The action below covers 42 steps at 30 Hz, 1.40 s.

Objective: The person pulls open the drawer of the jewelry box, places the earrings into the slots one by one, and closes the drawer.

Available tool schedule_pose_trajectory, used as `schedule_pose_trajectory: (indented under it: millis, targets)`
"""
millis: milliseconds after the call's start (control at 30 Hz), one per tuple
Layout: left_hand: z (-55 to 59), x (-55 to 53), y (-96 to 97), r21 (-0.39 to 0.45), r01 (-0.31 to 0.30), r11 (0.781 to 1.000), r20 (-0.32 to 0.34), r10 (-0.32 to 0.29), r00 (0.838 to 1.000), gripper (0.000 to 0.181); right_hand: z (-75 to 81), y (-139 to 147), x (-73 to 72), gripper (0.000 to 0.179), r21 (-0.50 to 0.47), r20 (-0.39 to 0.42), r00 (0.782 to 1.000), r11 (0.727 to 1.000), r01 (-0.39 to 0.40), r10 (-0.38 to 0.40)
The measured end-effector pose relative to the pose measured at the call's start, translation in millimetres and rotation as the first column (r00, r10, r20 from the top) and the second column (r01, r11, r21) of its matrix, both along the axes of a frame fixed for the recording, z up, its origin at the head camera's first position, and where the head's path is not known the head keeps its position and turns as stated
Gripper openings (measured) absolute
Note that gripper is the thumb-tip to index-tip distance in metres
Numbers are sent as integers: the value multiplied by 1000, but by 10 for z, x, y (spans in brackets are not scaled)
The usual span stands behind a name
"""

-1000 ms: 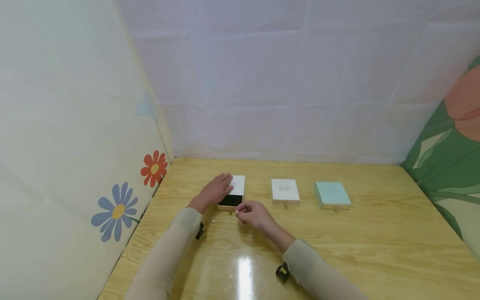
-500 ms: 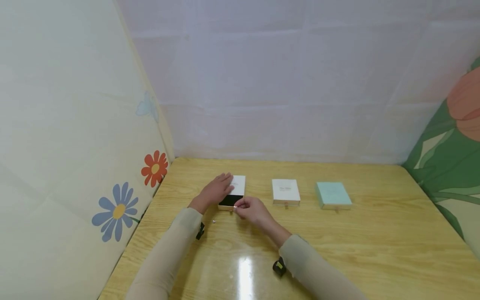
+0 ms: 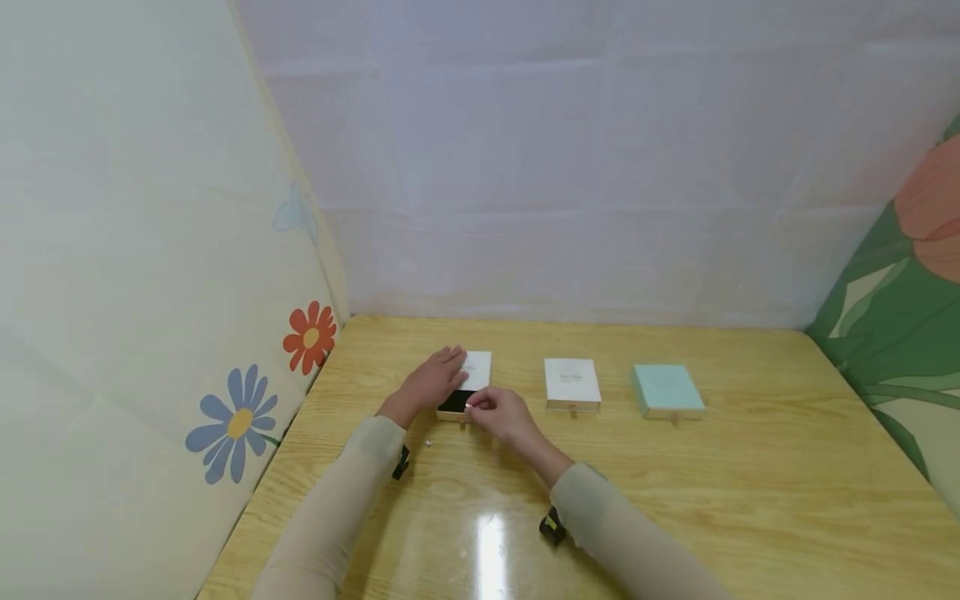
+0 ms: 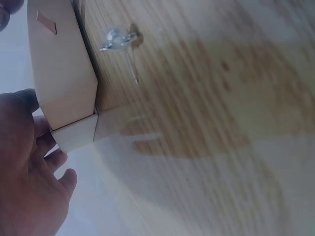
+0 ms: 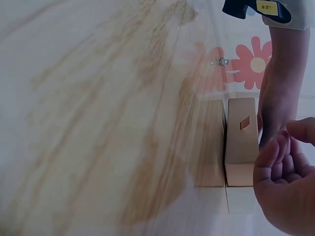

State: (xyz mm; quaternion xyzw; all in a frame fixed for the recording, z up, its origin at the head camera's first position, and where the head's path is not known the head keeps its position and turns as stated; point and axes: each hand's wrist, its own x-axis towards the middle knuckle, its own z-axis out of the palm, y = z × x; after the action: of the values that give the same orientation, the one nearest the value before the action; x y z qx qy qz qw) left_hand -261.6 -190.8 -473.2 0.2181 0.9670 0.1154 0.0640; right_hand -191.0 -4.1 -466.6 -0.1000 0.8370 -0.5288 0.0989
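A white drawer box (image 3: 476,364) stands at the left of the table with its drawer pulled partway out, showing a black lining (image 3: 452,401). My left hand (image 3: 430,383) rests on the box's left side, fingers spread over its top. Thumb and forefinger of my right hand (image 3: 501,414) pinch a small shiny earring (image 3: 468,406) above the drawer's front right; its details are too small to tell. On the table before the box lies a second earring (image 4: 118,39), silvery with a clear stone and a thin post. A pull tab (image 4: 47,22) projects from the drawer front.
To the right stand another white box (image 3: 572,381) and a mint-green box (image 3: 667,388), both closed with front tabs. The wooden table (image 3: 712,500) meets a pale cloth backdrop behind and flower-printed panels at the sides.
My right hand has moved slightly left and away from me, bringing the earring from before the drawer to over its front edge. The left hand stays on the box.
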Motion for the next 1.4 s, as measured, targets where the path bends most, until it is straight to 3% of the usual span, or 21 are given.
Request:
schedule_pose_trajectory:
  millis: [667, 1133, 1400]
  targets:
    - [-26, -7, 1, -14, -18, 1000, -7, 18, 1000, 57, -59, -80, -120, 6, -1, -9, 998, 998, 65, -65]
    - [-38, -1, -5, 7, -12, 1000, -4, 12, 1000, 57, -172, -159, -211, 4, 56, -105, 989, 993, 106, -99]
    - [-32, -3, -1, 17, -15, 1000, 2, 15, 1000, 57, -181, -172, -227, 4, 89, -109, 986, 987, 134, -124]
